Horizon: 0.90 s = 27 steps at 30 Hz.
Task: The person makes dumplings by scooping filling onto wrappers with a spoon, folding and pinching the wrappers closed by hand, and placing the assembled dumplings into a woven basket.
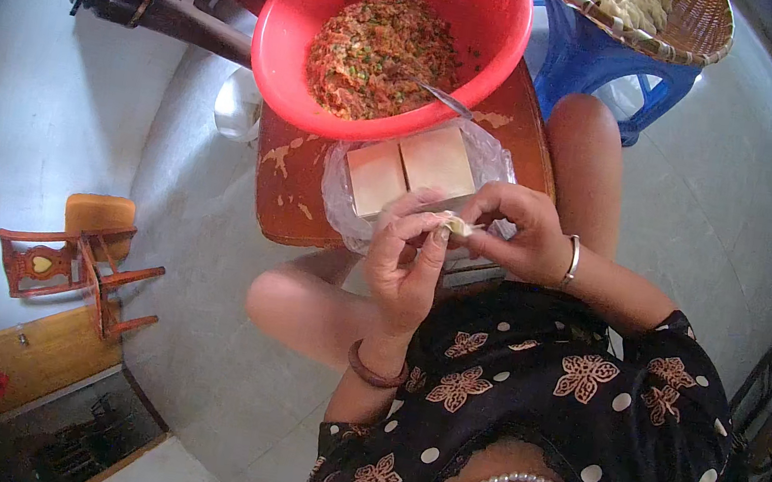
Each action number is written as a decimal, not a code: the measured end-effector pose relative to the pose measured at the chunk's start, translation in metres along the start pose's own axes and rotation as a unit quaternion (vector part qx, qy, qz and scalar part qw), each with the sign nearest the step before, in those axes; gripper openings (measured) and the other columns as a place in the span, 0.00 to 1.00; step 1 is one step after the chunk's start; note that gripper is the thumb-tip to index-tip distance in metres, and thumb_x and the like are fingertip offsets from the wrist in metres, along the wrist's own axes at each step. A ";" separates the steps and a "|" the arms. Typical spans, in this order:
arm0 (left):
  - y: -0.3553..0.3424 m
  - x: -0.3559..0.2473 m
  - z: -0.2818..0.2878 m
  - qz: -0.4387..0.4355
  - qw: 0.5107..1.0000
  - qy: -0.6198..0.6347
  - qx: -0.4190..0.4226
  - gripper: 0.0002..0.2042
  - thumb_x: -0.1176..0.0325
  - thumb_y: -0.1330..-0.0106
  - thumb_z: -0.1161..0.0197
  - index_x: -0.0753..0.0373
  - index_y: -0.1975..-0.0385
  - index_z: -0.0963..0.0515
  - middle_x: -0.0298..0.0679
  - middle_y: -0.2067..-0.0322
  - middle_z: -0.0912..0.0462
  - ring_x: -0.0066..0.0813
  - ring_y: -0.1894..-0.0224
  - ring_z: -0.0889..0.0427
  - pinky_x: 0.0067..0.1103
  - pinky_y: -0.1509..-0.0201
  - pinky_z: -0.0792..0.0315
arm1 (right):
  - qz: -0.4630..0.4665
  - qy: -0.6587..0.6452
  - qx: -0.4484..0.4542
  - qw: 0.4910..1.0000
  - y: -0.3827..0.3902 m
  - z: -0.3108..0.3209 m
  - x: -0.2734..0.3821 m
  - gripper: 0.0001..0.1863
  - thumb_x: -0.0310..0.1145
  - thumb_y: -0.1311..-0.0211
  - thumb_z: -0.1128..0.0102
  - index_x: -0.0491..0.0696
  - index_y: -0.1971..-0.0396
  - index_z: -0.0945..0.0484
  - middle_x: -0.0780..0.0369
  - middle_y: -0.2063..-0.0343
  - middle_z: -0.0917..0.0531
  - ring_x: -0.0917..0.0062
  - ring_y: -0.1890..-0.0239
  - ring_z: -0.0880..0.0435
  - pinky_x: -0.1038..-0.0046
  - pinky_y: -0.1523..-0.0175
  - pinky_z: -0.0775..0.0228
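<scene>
My left hand (pixel 407 268) and my right hand (pixel 528 235) meet in front of my lap, fingers pinched on a small pale wonton (pixel 455 224) between them. Its folds are partly hidden by the fingertips. Just beyond lie two stacks of square wonton wrappers, a left stack (pixel 377 178) and a right stack (pixel 439 162), on a clear plastic bag (pixel 503 164). Behind them a large red basin (pixel 275 80) holds a chopped meat filling (pixel 381 55) flecked with green. A metal spoon (pixel 445 101) rests in the filling, its handle toward me.
Basin and wrappers stand on a worn brown wooden stool (pixel 290 194) between my knees. At the far right a woven basket (pixel 694 48) with pale wontons (pixel 632 0) sits on a blue plastic stool (pixel 575 61). A wooden chair (pixel 102 248) stands at the left on the tiled floor.
</scene>
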<state>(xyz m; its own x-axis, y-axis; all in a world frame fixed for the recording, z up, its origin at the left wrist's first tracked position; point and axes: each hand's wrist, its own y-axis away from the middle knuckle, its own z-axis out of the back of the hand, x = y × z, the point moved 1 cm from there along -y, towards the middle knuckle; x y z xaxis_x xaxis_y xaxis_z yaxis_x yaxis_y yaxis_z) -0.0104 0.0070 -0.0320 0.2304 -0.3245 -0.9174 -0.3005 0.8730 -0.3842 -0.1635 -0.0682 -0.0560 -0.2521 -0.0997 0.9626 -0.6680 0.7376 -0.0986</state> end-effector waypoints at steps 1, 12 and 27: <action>0.002 0.003 0.000 0.016 0.999 0.025 0.018 0.06 0.78 0.33 0.40 0.66 0.58 0.23 0.44 0.54 0.21 0.25 0.57 0.20 0.18 0.56 0.24 | 0.129 0.158 0.014 0.979 -0.003 0.002 0.009 0.09 0.26 0.40 0.34 0.43 0.63 0.25 0.62 0.66 0.18 0.80 0.67 0.16 0.76 0.63 0.22; 0.002 0.008 0.009 0.034 0.982 -0.066 0.172 0.08 0.76 0.32 0.42 0.67 0.55 0.25 0.42 0.57 0.19 0.25 0.55 0.20 0.21 0.52 0.24 | 0.104 0.237 0.040 0.965 -0.003 0.011 0.018 0.12 0.27 0.44 0.30 0.43 0.61 0.21 0.62 0.72 0.18 0.80 0.69 0.16 0.77 0.66 0.23; -0.001 0.014 -0.005 0.247 0.940 0.231 0.046 0.08 0.70 0.27 0.46 0.68 0.55 0.26 0.37 0.65 0.19 0.21 0.68 0.20 0.18 0.64 0.23 | 0.279 0.327 -0.012 0.903 -0.013 0.017 0.015 0.09 0.29 0.47 0.29 0.44 0.66 0.18 0.61 0.72 0.18 0.73 0.71 0.15 0.77 0.69 0.25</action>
<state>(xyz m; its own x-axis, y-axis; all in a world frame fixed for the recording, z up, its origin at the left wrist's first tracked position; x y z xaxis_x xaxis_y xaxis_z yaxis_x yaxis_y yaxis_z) -0.0115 0.0003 -0.0451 -0.3483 0.0235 -0.9371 -0.1794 0.9795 0.0912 -0.1708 -0.0909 -0.0450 -0.0711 0.7015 0.7091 -0.5476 0.5667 -0.6156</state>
